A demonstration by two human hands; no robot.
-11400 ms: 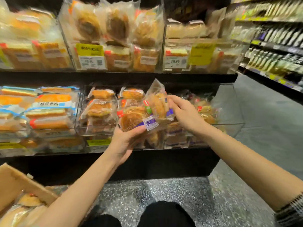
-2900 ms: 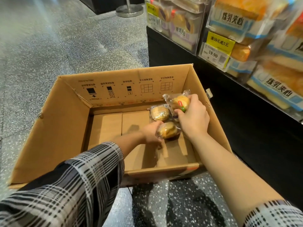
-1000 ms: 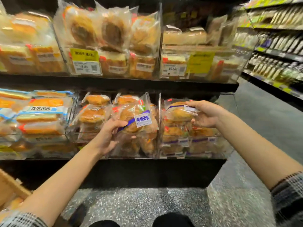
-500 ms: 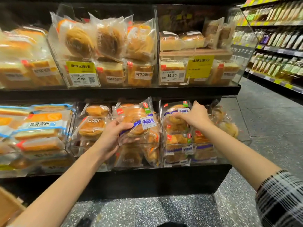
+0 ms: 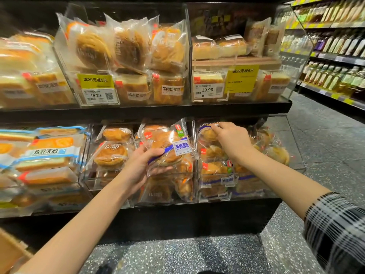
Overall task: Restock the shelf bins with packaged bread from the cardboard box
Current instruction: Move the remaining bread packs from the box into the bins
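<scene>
Cardboard box (image 5: 8, 252) corner at 8 o'clock. Left hand (image 5: 141, 167) near centre grips a bread pack (image 5: 167, 149) with a blue label, thumb on top, fingers beneath, held before the lower middle bin (image 5: 138, 202). At 2 o'clock from it I see the right hand (image 5: 231, 142) pinching a second pack (image 5: 207, 133) atop the stack in the lower right bin (image 5: 215, 196)
</scene>
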